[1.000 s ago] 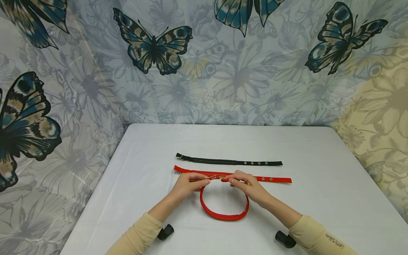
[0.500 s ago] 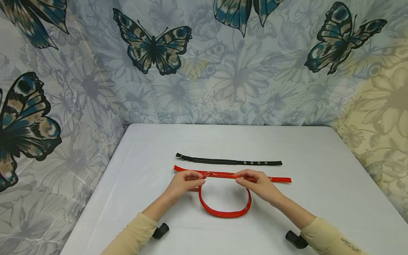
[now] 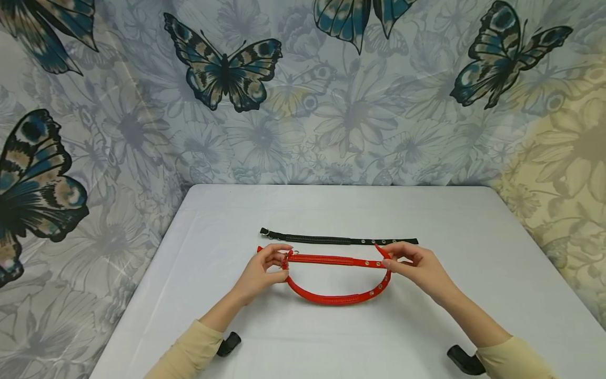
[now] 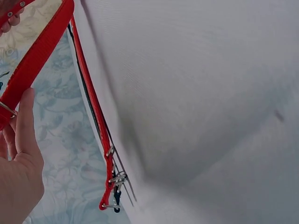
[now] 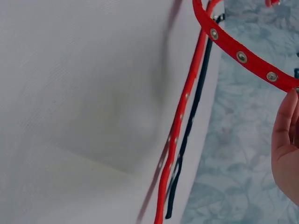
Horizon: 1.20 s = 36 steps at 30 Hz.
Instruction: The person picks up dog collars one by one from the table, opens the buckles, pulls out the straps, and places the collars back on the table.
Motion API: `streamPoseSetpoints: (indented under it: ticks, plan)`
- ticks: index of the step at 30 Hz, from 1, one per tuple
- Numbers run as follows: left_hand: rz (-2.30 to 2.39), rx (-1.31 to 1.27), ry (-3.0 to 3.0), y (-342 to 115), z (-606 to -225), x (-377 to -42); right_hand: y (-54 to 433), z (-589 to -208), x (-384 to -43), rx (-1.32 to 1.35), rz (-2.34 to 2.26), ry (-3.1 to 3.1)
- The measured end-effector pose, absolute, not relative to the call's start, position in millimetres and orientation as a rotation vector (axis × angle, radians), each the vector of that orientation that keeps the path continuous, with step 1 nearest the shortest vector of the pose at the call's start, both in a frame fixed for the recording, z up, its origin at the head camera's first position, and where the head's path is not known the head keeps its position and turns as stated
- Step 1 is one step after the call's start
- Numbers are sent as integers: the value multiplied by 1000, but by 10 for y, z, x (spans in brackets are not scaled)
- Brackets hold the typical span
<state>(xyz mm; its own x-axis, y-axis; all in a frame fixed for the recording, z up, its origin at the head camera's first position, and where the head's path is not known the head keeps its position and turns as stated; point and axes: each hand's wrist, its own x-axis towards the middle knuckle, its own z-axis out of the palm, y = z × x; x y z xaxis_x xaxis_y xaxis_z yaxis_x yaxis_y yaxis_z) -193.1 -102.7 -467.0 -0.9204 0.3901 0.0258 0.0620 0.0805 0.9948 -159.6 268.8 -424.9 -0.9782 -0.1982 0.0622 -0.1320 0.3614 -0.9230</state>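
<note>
A red collar (image 3: 331, 300) sags in a curve between both hands, above the table. My left hand (image 3: 265, 270) pinches its buckle end; a metal ring (image 4: 8, 110) shows there in the left wrist view. With thumb and fingers, my right hand (image 3: 416, 266) pinches the other end, which has metal eyelets (image 5: 241, 56) and a tip sticking up past the fingers. Just behind lies a second red collar (image 3: 326, 259), stretched across the table, its left end partly hidden by my left hand. Beyond that is a black collar (image 3: 312, 239), roughly parallel to it.
The white table (image 3: 227, 210) reaches back to a wall covering (image 3: 360, 105) printed with butterflies and flowers. Black devices sit at both wrists, one at the left sleeve (image 3: 184, 350) and one at the right sleeve (image 3: 518, 358).
Both hands have moved apart, the right one farther to the right. The held collar has gone from a closed round loop to a wide, shallow curve, its ends now separated.
</note>
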Motion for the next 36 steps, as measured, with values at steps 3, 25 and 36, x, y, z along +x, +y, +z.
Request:
streamPoseSetpoints:
  ticks: [3, 25, 36]
  plan:
    - [1928, 475, 2159, -1045, -4683, -1925, 2764, -4258, -1576, -299, -1758, 2553]
    - [1791, 363, 2330, -1192, -4763, -1888, 2943, -4472, -1459, -172, -1718, 2609]
    - [1336, 740, 2792, -1286, -4816, -1858, 3026, -4544, -1433, -107, -1364, 2890]
